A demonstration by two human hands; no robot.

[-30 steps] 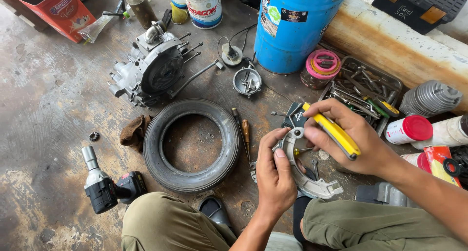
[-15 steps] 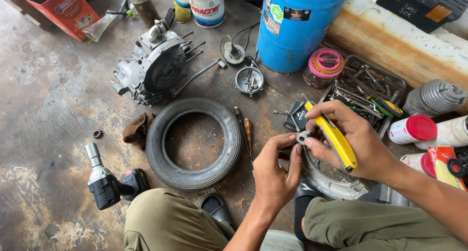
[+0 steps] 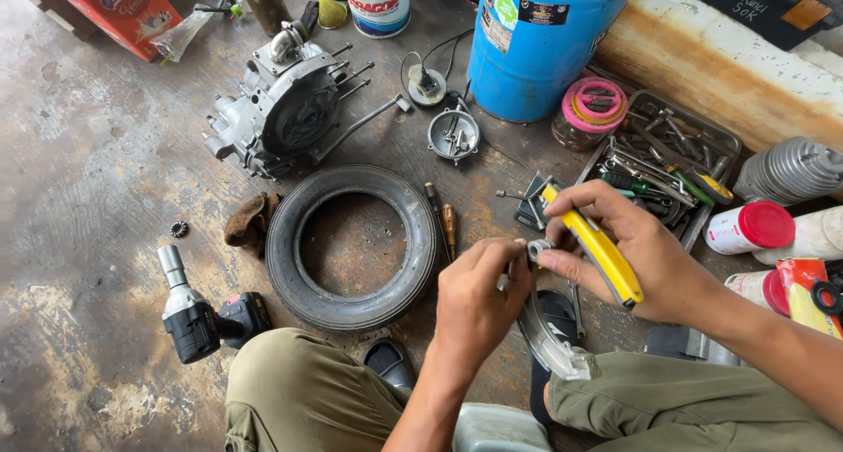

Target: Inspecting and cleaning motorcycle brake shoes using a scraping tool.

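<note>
Head view looks straight down: the left hand (image 3: 474, 298) pinches the upper end of a curved grey metal part (image 3: 546, 336), fingers closed around it, just above the knees. Right hand (image 3: 628, 254) grips a yellow-handled tool (image 3: 606, 257) in its palm while thumb and forefinger meet the same end of the part, touching the left fingertips. On the concrete floor (image 3: 79, 189), a small black tyre (image 3: 351, 246) lies just left of the hands, an engine casing (image 3: 285, 110) beyond it, a cordless impact wrench (image 3: 198, 316) near the left knee, a blue drum (image 3: 549, 39) and a tool tray (image 3: 659, 158) ahead.
</note>
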